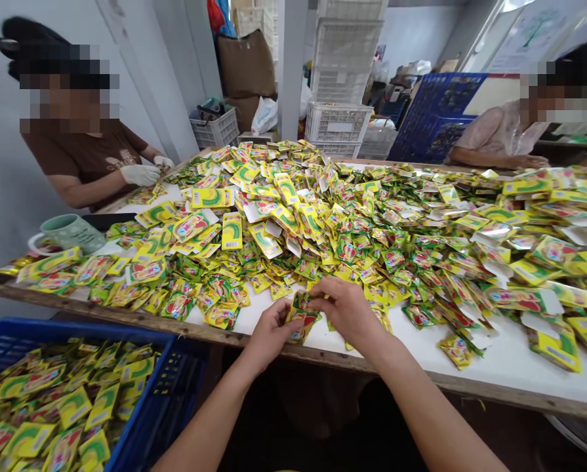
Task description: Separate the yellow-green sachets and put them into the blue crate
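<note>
Close to the table's front edge, my left hand [274,329] is closed on a small green and yellow sachet [303,324] with a red print. My right hand [348,311] is closed in a pinch, thumb and fingertips at the upper end of the same green sachets; how many lie between the hands I cannot tell. A heap of loose sachets [355,242] spreads just beyond my hands. Yellow flat cardboard boxes [231,231] with green stripes lie on and among it, some with white flaps open.
A blue crate [168,347] of filled boxes stands below the table at left. A green mug [74,231] is on the left corner. Two people sit across, one in white gloves [140,174]. White crates [336,121] are stacked behind the table [509,357].
</note>
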### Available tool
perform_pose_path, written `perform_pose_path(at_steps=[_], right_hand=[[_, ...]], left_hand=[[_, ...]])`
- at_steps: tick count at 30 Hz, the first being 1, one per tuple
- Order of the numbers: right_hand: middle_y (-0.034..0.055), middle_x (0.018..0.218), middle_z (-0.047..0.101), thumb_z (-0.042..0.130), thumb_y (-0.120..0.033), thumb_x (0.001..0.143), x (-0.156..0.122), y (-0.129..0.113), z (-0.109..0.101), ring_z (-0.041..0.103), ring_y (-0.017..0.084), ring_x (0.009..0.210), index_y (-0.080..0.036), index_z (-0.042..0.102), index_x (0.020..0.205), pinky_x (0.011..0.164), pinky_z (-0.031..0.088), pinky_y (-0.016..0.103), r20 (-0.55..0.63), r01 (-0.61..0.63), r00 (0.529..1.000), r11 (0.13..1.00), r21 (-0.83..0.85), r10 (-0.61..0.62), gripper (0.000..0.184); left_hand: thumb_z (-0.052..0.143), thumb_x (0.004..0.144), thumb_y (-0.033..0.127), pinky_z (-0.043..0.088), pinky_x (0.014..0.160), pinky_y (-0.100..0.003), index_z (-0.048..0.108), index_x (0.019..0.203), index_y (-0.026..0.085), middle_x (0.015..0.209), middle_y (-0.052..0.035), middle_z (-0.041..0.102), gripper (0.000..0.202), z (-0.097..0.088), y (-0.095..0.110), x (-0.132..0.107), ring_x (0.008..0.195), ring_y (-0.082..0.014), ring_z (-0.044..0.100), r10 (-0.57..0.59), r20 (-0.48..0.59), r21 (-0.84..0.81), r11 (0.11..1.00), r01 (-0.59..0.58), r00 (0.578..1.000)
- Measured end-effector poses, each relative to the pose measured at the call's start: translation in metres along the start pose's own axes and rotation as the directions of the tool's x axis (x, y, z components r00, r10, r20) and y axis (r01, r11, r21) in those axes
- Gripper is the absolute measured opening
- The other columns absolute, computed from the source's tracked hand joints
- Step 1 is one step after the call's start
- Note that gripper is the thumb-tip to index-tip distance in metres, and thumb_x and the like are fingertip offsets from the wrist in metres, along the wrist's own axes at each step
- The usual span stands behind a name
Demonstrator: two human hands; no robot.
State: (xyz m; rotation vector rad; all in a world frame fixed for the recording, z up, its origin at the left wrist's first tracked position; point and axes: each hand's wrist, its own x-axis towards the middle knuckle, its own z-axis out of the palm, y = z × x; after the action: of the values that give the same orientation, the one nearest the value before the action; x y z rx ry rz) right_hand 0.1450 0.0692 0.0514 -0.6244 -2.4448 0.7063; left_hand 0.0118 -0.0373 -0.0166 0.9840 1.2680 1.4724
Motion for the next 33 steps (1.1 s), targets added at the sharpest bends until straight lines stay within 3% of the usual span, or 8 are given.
perform_pose_path(at_steps=[5,7,9,12,15,19,23,33], right_hand=[[0.0069,0.109,0.058,0.062,-0.024,0.085,-0.007,0.003,0.015,0.046,0.025,0.108,-0.021,0.071,0.070,0.089,0.041,0.041,0.091,0.201,0.976,0.979,-0.038,-0.197,0.018],[0.0067,0.110,0.058,0.056,-0.024,0.089,-0.018,0.006,0.021,0.048,0.023,0.107,-0.023,0.072,0.080,0.091,0.041,0.041,0.004,0.131,0.991,0.986,0.106,-0.132,0.019],[0.0065,0.103,0.060,0.057,-0.027,0.088,-0.029,0.008,0.028,0.055,0.018,0.092,-0.023,0.070,0.097,0.079,0.047,0.034,-0.149,-0.044,0.984,0.945,0.325,0.097,0.016],[0.0019,0.075,0.057,0.065,-0.038,0.081,-0.041,0.007,0.039,0.047,0.010,0.054,-0.018,0.067,0.092,0.046,0.038,0.023,-0.013,-0.321,0.892,0.652,0.687,0.452,0.023],[-0.0031,0.058,0.047,0.070,-0.039,0.075,-0.042,0.003,0.049,0.032,0.005,0.041,-0.016,0.066,0.079,0.037,0.026,0.019,0.165,-0.418,0.843,0.430,0.800,0.512,0.024],[0.0027,0.075,0.058,0.068,-0.037,0.077,-0.033,0.002,0.048,0.048,0.008,0.054,-0.019,0.074,0.090,0.042,0.038,0.018,-0.043,-0.273,0.895,0.621,0.735,0.444,0.023],[0.0048,0.074,0.060,0.069,-0.040,0.075,-0.027,0.004,0.045,0.057,0.013,0.063,-0.017,0.075,0.086,0.049,0.049,0.022,-0.036,-0.291,0.887,0.617,0.732,0.460,0.026],[0.0041,0.075,0.064,0.072,-0.029,0.073,-0.034,0.003,0.047,0.058,0.014,0.065,-0.019,0.074,0.079,0.059,0.050,0.025,-0.186,-0.209,0.889,0.734,0.647,0.418,0.012]], left_hand=[[0.072,0.071,0.025,0.043,0.084,-0.025,0.059,0.101,0.017,0.097,-0.0018,0.063,0.034,0.000,-0.004,-0.002,0.095,-0.0178,0.056,0.043,-0.006,-0.005,0.999,-0.043,0.999],[0.068,0.076,0.030,0.041,0.090,-0.027,0.060,0.107,0.018,0.105,-0.0033,0.064,0.033,-0.003,-0.001,-0.005,0.103,-0.0195,0.055,0.036,0.004,0.040,0.999,-0.036,0.999],[0.057,0.085,0.037,0.037,0.099,-0.029,0.062,0.112,0.018,0.114,-0.0045,0.064,0.033,-0.005,0.004,-0.007,0.112,-0.0201,0.053,0.015,0.000,0.029,0.999,-0.015,1.000],[0.053,0.089,0.036,0.035,0.104,-0.030,0.065,0.112,0.017,0.119,-0.0060,0.064,0.033,-0.008,0.013,-0.009,0.115,-0.0200,0.054,-0.082,0.028,-0.108,0.991,0.085,0.996],[0.065,0.079,0.025,0.040,0.099,-0.029,0.068,0.106,0.015,0.113,-0.0076,0.067,0.029,-0.007,0.019,-0.007,0.109,-0.0204,0.058,-0.203,0.100,-0.232,0.947,0.221,0.974],[0.071,0.073,0.024,0.044,0.095,-0.028,0.071,0.102,0.018,0.106,-0.0062,0.070,0.030,-0.005,0.019,-0.002,0.103,-0.0193,0.062,-0.152,-0.089,-0.182,0.974,0.134,0.984],[0.074,0.072,0.032,0.045,0.099,-0.031,0.073,0.100,0.020,0.107,-0.0052,0.071,0.030,-0.006,0.010,-0.001,0.104,-0.0203,0.063,0.000,-0.271,0.072,0.997,0.021,0.962],[0.070,0.076,0.024,0.054,0.079,-0.027,0.070,0.083,0.019,0.088,-0.0029,0.071,0.009,-0.009,0.006,0.003,0.084,-0.0155,0.066,0.361,-0.141,0.359,0.886,-0.292,0.922]])
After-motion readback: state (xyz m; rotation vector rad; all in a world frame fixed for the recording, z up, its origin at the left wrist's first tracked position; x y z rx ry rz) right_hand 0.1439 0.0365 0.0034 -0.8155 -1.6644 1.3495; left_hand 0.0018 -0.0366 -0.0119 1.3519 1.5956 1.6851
